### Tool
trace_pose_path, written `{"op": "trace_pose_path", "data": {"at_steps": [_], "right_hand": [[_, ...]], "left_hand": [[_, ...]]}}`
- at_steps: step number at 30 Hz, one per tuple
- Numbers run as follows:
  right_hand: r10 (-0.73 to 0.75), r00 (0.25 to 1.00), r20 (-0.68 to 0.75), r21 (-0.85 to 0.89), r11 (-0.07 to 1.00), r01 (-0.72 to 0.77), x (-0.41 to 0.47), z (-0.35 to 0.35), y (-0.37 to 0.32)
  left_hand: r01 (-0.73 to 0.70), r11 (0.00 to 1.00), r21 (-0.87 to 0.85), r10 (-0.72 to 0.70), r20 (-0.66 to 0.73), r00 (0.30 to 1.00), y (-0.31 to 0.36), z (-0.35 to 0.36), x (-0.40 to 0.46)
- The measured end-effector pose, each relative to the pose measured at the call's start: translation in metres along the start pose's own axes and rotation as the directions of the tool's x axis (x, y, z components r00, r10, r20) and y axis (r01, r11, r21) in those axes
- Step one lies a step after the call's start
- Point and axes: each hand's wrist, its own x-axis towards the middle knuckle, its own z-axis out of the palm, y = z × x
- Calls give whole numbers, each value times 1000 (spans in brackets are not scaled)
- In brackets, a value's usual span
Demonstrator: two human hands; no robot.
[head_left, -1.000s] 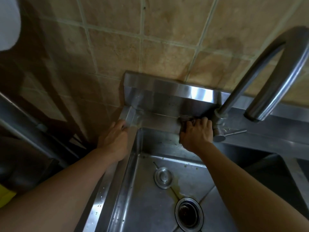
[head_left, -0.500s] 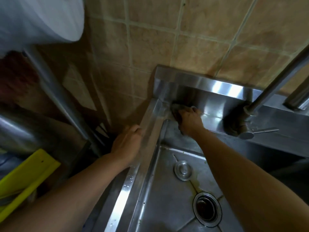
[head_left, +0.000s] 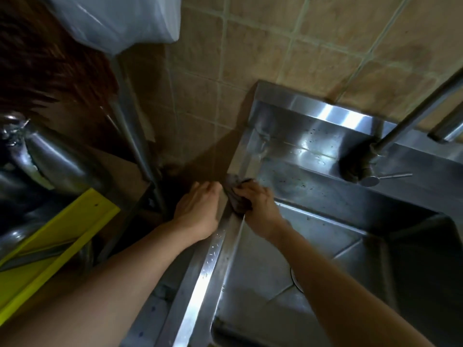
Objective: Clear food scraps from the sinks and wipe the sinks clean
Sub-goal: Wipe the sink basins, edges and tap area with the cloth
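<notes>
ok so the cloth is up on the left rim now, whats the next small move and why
Probably draw the cloth toward the person along the left rim. The right hand grips it at the rim's far end, and water drops show on the strip nearer the camera, so that stretch looks unwiped. The left hand rests beside the rim, clear of that path.

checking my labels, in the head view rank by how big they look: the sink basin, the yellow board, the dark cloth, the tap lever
1. sink basin, the largest.
2. yellow board, partly cut off at the left edge, so its full size is unsure.
3. dark cloth, partly hidden under the right hand.
4. tap lever, the smallest.
</notes>
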Motion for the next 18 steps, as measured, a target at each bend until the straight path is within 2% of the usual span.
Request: {"op": "trace_pose_path", "data": {"at_steps": [5, 10, 12, 14, 18], "right_hand": [[-40, 995, 88, 90, 995, 32, -45, -7, -24], [170, 976, -136, 210, 968, -139, -21, -20, -28], [182, 981, -64, 116, 978, -174, -12, -10, -31], [140, 990, -30, 9, 990, -140, -16, 6, -34], [17, 1000, -22, -7, 1000, -17, -50, 26, -42]], "left_hand": [[10, 1000, -29, -11, -3, 1000, -4, -4, -25], [34, 998, -57, -34, 4, 999, -15, 0, -54], [45, 997, -68, -45, 0, 999, -19, 3, -68], [75, 995, -63, -74, 13, 997, -23, 8, -84], [152, 988, -34, -150, 52, 987, -23, 21, -119]]}}
